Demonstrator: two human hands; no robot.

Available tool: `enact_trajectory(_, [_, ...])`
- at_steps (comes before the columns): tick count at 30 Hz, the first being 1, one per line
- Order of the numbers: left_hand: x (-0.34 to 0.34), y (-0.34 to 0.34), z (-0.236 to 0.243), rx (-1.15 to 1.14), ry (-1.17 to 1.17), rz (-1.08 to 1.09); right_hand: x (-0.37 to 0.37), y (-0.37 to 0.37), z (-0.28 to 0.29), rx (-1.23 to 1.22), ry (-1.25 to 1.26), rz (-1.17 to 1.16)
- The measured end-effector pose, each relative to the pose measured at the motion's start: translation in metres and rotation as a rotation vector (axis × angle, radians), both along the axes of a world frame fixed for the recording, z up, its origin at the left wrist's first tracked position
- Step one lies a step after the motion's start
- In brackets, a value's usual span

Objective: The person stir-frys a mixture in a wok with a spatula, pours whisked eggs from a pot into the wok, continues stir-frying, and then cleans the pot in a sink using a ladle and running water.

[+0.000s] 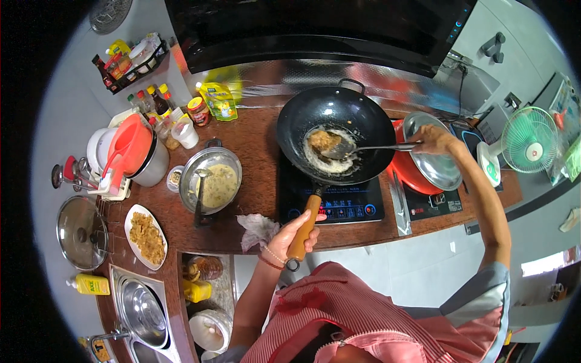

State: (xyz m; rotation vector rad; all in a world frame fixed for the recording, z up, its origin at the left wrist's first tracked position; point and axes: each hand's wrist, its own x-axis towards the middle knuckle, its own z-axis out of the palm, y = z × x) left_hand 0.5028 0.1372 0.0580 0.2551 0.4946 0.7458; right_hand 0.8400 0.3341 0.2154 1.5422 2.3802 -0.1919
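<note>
- Left hand (295,235): fingers clenched around the wooden handle (304,225) of the black wok (334,133); forearm enters from 6 o'clock, bent at the elbow, wrist bracelet visible.
- Right hand (434,140): fingers closed on the end of a metal spatula (369,147); arm extended from the lower right up toward 1 o'clock, nearly straight, wrist angled inward to the left.
- Spatula blade is laid inside the wok, touching a browned fried piece (324,140) sitting in bubbling oil, just left of wok centre.
- Wok is set on the black induction cooktop (339,202), at 12 o'clock from the torso; its handle points toward 6 o'clock.
- At 3 o'clock of the wok: a steel lid (439,166) resting on a red pan (407,169), under the right wrist.
- At 9 o'clock of the wok: a steel bowl of batter (213,180) with a ladle in it.
- At 8 o'clock, further out: a white plate of fried pieces (145,236).
- A crumpled cloth (257,230) lies just beside the left hand, at its 9 o'clock.
</note>
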Motion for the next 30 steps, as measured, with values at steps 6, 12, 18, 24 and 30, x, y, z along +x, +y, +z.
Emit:
enact_trajectory(6, [-0.003, -0.001, -0.001, 0.008, -0.023, -0.019, -0.019, 0.024, -0.022, -0.014, 0.088, 0.02])
enact_trajectory(12, [-0.001, -0.001, 0.001, 0.058, 0.011, -0.026, -0.024, 0.034, 0.01, 0.318, -0.142, -0.04])
enact_trajectory(18, [0.003, 0.0, 0.002, 0.047, 0.035, -0.029, -0.032, 0.04, 0.066, 0.515, -0.312, 0.104])
enact_trajectory(24, [0.012, -0.004, 0.008, 0.001, 0.024, 0.015, -0.071, 0.062, 0.069, 0.556, -0.417, 0.217])
enact_trajectory(30, [0.025, -0.007, 0.007, -0.025, 0.038, 0.054, -0.115, 0.073, 0.072, 0.57, -0.486, 0.323])
